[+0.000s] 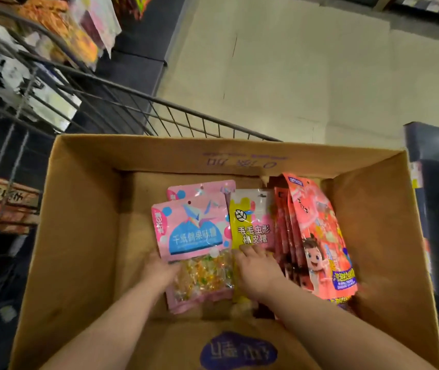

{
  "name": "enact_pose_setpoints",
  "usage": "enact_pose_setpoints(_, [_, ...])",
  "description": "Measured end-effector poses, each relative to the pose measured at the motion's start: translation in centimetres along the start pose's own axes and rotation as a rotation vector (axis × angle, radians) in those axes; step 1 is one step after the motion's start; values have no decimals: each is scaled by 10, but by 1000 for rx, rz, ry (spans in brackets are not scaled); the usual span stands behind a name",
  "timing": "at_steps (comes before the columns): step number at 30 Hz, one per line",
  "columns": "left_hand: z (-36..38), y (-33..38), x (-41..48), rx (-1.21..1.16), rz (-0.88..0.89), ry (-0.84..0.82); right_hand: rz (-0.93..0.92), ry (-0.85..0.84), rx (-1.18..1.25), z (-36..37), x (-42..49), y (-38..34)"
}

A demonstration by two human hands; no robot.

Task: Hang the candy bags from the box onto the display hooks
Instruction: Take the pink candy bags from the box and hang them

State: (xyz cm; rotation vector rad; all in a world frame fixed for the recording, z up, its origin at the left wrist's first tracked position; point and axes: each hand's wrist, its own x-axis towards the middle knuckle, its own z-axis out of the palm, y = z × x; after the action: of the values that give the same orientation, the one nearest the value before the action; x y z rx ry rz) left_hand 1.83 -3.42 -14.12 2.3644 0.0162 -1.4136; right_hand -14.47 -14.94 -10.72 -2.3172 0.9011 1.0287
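Our left hand (159, 271) reaches down into the open brown cardboard box (79, 236) and grasps a flat pink candy bag (194, 231) printed with a blue paper crane, with a clear window of small coloured sweets. It takes the bag at its lower left edge. The fingers are out of sight beneath the bag, which tilts up off the bottom of the box. A second pink candy bag (202, 188) of the same kind peeks out past its top edge, towards the far wall of the box.

Just beside these, near the middle of the box, our right hand (255, 273) lies on the lower half of a yellow candy bag (250, 225) with a leaf mark. Its fingers (250, 251) are bent over the bag's face, but the thumb is hidden, so we cannot tell whether this hand grasps the bag or only presses on it. The pink and yellow bags touch along their sides.

Further right, a row of coral-red candy bags (317, 231) showing a cartoon child stands on edge, leaning towards the right wall of the box.

A dark wire cart (175, 113) shows behind the box's far left corner. At upper left we see blurred hanging packets (79, 36), and a pale floor (293, 76) lies past the box's far edge.
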Motion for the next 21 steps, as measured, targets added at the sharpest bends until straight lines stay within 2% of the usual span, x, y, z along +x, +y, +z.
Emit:
enact_pose_setpoints(3, [5,-2,12,-198,-95,-6,14,-22,34,5,9,-4])
enact_pose_setpoints(6, [7,-4,17,-291,-123,-18,27,9,41,9,16,-6])
enact_pose_setpoints(8, [3,-5,13,-332,-91,-37,44,26,33,9,19,-9])
enact_pose_setpoints(12, [-29,-15,-1,-429,10,84,52,46,-64,4,23,-19])
enact_pose_setpoints(18, [-75,-25,-21,-357,133,266,45,-6,-200,-1,41,-41])
enact_pose_setpoints(21, [-81,-26,-26,-341,139,281,53,-44,-198,5,47,-57])
